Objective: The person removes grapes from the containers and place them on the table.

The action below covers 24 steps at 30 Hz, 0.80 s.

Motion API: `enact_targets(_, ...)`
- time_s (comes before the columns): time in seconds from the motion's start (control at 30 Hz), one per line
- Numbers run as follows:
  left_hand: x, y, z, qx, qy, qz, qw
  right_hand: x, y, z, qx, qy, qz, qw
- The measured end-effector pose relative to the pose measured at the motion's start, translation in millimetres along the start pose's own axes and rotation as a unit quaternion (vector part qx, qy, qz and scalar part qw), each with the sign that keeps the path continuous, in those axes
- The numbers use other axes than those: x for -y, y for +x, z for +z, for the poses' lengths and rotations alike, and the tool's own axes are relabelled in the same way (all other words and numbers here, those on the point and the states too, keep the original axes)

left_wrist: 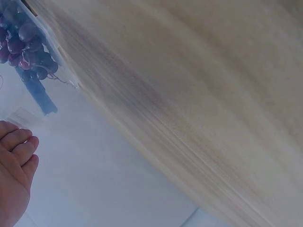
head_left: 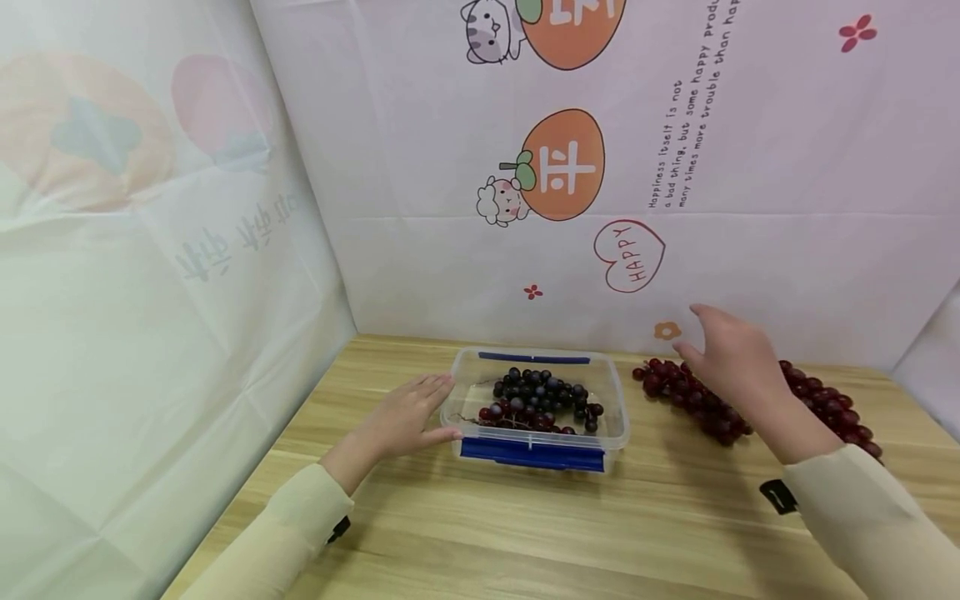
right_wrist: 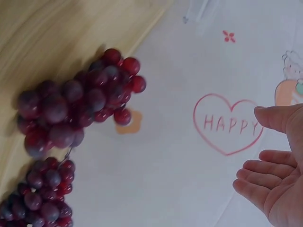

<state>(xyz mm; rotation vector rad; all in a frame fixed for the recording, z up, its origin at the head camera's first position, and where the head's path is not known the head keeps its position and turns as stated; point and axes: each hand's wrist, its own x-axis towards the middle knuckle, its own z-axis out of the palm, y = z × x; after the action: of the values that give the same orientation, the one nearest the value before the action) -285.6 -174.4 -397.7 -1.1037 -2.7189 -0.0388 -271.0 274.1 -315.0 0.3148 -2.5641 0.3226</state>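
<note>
A clear plastic container (head_left: 617, 417) with blue clips stands on the wooden table, holding dark grapes (head_left: 540, 387) and some redder grapes (head_left: 517, 414). My left hand (head_left: 405, 421) rests against its left side, fingers extended and thumb near the front left corner. To the right, my right hand (head_left: 738, 354) is raised above a bunch of red grapes (head_left: 693, 400), apart from it and holding nothing. Its fingers and thumb are spread in the right wrist view. Another red bunch (head_left: 832, 408) lies further right, partly hidden behind the right forearm.
The wooden table (head_left: 465, 533) meets a white printed cloth (head_left: 420, 275) at its back edge. Another pale cloth (head_left: 150, 375) hangs along the left side. Black straps show near both sleeves.
</note>
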Motion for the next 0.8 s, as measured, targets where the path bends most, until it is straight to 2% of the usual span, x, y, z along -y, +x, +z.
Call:
enact_targets(0.27,1.0,0.2,1.3,-0.005,-0.007,0.002,1.0,20.6,6.0,9.8,-0.037,0.012,-0.066,0.997)
enact_targets(0.67,0.6,0.6,0.4,-0.003,-0.005,0.002,1.0,45.1,14.8,21.2,-0.002,0.027,-0.092,0.995)
enact_targets(0.8,-0.7,0.3,-1.3,-0.001,-0.01,0.001,0.9999,48.8,17.7,26.2,0.026,0.03,-0.092,0.995)
